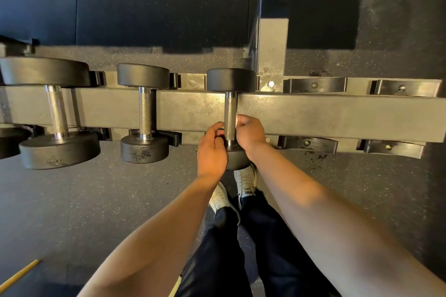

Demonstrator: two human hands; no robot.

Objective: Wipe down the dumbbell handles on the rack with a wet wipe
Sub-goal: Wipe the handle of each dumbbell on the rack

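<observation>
From the head view, your rack [313,113] runs as a grey beam across the middle of the frame, with cradles along its upper and lower edges. Three cradle pairs at left and centre each hold a dumbbell; the two pairs at right [315,85] hold nothing.

The smallest dumbbell [231,79] sits at centre frame, and both of your hands meet at the lower end of its handle [230,113]. Your left hand [212,149] curls in from the left with its fingertips against the handle; whether it truly clamps the bar you cannot tell. Your right hand [249,131] is closed from the right, pinching a white wet wipe [239,118] — only a small scrap shows above the knuckles, pressed beside the handle.

The dumbbell's lower head is largely hidden under your hands and wrists. The biggest dumbbell [48,72] is cut off at the left edge.

Each handle's long axis runs top to bottom in the frame, crossing the beam squarely — knurled steel, heads at either end.
</observation>
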